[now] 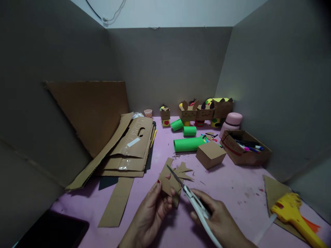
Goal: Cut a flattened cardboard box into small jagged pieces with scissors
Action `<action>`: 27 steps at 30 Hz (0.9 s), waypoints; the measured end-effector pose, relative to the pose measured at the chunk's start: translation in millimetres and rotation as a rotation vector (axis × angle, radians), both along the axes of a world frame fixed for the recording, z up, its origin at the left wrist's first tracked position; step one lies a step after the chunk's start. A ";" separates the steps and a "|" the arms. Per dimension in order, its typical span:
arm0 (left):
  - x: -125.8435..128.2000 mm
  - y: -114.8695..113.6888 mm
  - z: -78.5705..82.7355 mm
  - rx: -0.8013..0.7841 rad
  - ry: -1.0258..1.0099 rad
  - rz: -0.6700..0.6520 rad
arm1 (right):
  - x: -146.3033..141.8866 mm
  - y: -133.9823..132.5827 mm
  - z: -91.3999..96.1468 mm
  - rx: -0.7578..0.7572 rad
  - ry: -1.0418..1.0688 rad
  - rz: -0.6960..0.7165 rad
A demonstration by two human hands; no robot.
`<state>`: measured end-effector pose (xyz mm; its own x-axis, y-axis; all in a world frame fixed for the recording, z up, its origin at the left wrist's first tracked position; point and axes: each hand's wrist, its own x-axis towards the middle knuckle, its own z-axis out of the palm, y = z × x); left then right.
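Note:
My left hand (152,210) pinches a small brown cardboard piece (167,181) low in the middle of the view. My right hand (219,220) grips white-handled scissors (192,198), whose blades reach up-left into the cardboard. Cut cardboard scraps (184,171) lie on the pink table (232,189) just beyond the blades. A small closed cardboard box (210,155) sits behind them.
Flattened cardboard sheets (129,148) are stacked at left, with a loose strip (116,201) in front. Green paper tubes (188,143) and cardboard figures (204,112) stand at the back. A box of markers (244,148) sits right, and a yellow glue gun (294,212) lies at far right. Grey walls enclose the desk.

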<state>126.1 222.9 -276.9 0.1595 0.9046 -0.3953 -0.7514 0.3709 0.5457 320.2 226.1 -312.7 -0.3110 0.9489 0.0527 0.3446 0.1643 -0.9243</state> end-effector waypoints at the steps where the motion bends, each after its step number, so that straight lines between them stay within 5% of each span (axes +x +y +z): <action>1: -0.9 0.0 -0.3 -0.002 -0.006 0.006 | 0.4 0.7 -0.1 -0.003 -0.009 0.006; 7: 0.3 1.8 -3.4 0.085 0.132 0.069 | 1.4 1.7 -1.1 0.012 0.002 0.042; 19: 2.7 7.2 -19.4 0.247 0.844 0.034 | -1.9 -1.3 -1.1 0.033 0.020 0.032; 27: 4.9 3.6 -12.6 0.355 0.779 0.057 | 0.3 0.8 -3.2 0.010 0.016 0.051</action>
